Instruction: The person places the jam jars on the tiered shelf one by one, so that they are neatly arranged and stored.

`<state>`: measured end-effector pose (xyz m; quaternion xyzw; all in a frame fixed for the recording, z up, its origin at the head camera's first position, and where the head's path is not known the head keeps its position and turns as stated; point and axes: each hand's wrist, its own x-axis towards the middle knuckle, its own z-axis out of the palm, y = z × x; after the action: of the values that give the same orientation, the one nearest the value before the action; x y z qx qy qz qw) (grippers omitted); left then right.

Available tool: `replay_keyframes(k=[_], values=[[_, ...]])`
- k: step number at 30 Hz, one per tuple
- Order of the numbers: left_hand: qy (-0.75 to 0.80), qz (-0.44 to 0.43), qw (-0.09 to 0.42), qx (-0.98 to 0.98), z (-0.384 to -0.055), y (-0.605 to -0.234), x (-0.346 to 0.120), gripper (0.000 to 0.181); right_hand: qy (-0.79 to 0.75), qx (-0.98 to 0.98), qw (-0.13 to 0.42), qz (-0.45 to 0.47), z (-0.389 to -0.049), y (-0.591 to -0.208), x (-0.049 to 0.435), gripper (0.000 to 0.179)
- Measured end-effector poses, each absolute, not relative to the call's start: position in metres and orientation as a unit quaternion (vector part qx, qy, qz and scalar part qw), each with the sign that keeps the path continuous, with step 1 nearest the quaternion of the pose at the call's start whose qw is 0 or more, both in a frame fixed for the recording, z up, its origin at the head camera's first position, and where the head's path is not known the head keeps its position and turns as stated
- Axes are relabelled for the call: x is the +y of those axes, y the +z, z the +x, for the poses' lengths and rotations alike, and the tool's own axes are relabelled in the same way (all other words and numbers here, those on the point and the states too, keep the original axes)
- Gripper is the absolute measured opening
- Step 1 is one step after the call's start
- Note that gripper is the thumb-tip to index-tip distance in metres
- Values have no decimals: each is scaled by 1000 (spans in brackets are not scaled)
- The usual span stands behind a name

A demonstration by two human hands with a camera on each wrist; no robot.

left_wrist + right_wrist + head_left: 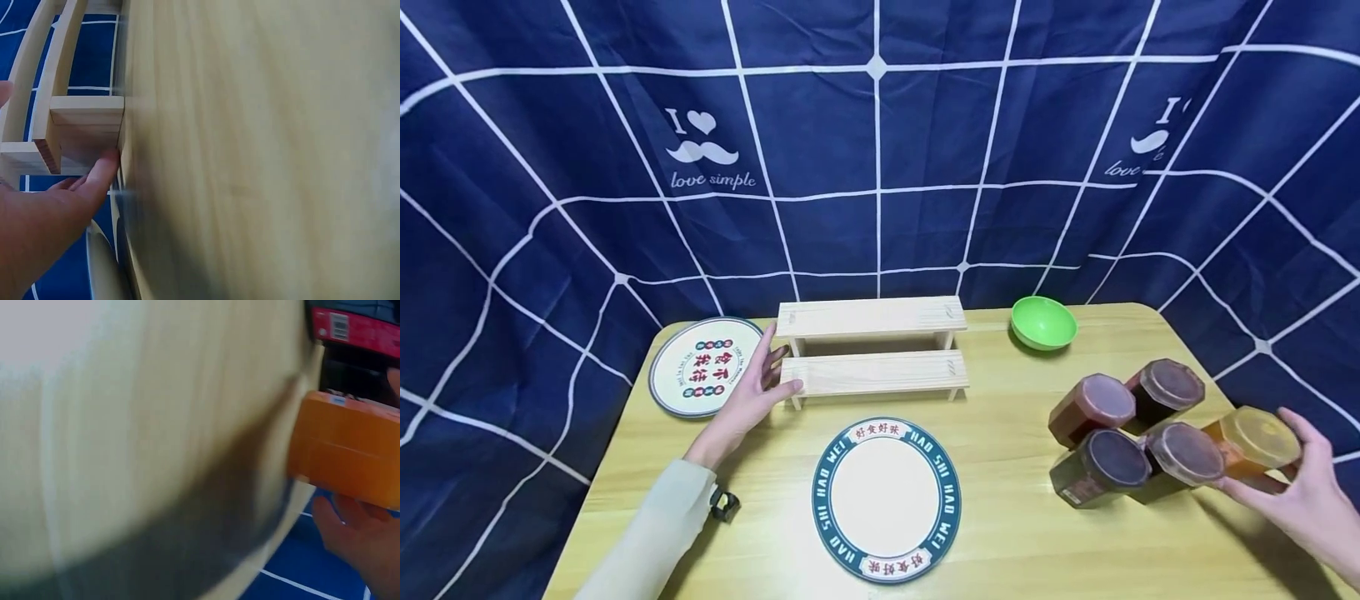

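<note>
Your right hand (1311, 492) grasps the amber jar (1258, 437) — thumb on one side, fingers on the other — at the right of the table (1000, 542), just beside four darker jars (1118, 458). Your left hand (751, 392) touches the left end of the two-tier wooden rack (872, 373); I cannot tell whether its fingers grip it. A blue-banded plate (886, 498) lies in front, a green bowl (1043, 323) to the rack's right.

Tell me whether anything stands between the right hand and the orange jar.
Nothing visible does: the right hand has its thumb and fingers around the orange jar. The four darker jars stand beyond, not between.
</note>
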<state>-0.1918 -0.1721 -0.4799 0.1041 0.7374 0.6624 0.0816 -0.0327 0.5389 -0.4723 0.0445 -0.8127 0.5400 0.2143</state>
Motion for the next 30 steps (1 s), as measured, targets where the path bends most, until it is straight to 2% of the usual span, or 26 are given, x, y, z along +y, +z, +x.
replay_keyframes(k=[6, 12, 20, 25, 30], values=[[672, 129, 77, 725, -199, -486, -171, 119, 566, -785, 247, 45, -37, -478, 539, 121], [661, 157, 73, 730, -202, -485, -172, 119, 642, -718, 264, 49, -36, -490, 533, 116], [640, 184, 78, 742, -205, -483, -183, 114, 390, -877, 263, -97, -36, -490, 522, 125], [634, 181, 87, 747, -205, -481, -185, 113, 381, -878, 262, -122, -37, -489, 519, 125], [624, 173, 107, 755, -204, -477, -183, 114, 445, -843, 281, -111, -40, -488, 522, 125]])
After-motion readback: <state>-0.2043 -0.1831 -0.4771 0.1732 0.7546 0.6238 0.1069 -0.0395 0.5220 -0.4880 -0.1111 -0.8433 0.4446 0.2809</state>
